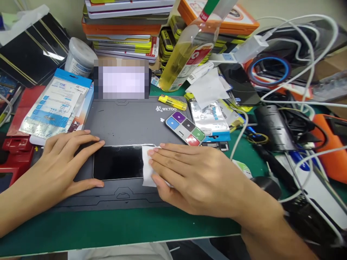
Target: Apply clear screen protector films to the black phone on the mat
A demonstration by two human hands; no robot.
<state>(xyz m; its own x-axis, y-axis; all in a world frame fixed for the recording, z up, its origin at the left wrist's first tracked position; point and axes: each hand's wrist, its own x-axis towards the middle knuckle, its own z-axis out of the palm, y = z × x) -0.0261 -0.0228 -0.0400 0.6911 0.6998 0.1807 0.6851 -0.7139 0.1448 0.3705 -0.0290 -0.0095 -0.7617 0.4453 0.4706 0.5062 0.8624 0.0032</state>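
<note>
Phone (119,163), black face upward, lying lengthwise across my view at the near side of the work area. It and what surrounds it, in descending size: the green bench (121,227); the grey mat (124,122), laid on the bench and carrying the phone; a bottle (187,54) of yellow liquid, beyond the mat; my right hand (195,177), its grip together, clamped on a wipe at the phone's right end; my left hand (62,166), its grip apart, thumb and forefinger at the left corners; the white wipe (148,169), partly hidden by my fingers; a yellow lighter (172,102), near the mat's far edge.
</note>
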